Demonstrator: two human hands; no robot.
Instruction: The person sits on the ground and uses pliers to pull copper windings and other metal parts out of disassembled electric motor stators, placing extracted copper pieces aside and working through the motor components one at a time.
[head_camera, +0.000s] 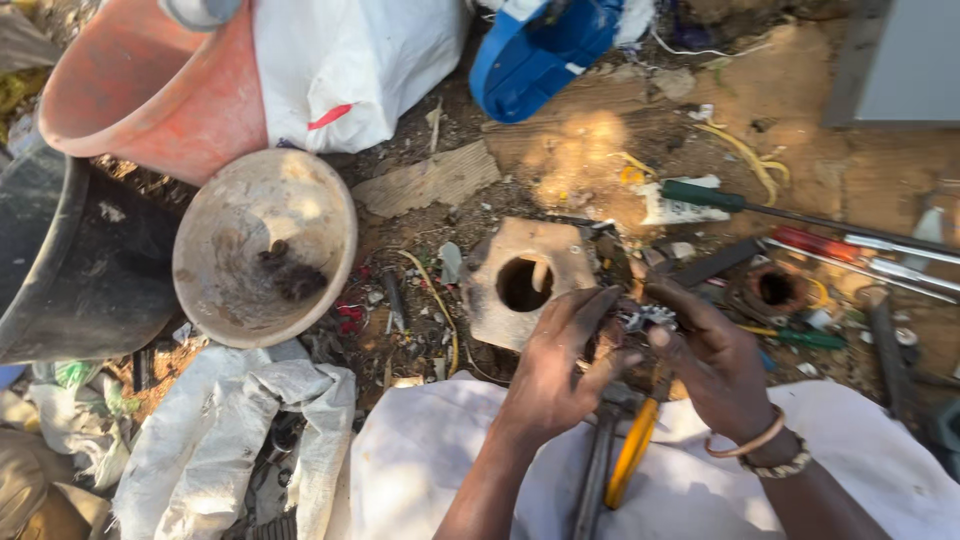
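My left hand (555, 370) and my right hand (715, 365) meet over my lap, both pinching a small grey toothed metal part (645, 318) between their fingertips. Pliers with yellow handles (632, 450) lie under my hands on the white cloth (430, 460) over my knees. Just beyond my left fingers sits a square wooden block with a round hole (520, 280) on the dirt.
A dusty bowl (262, 245) lies at left by an orange tub (150, 85) and a black tub (70, 260). Screwdrivers with green (700, 195) and red (815, 243) handles lie at right near a rusty ring (775, 290). White sacks (240, 430) and a blue object (540, 50) surround.
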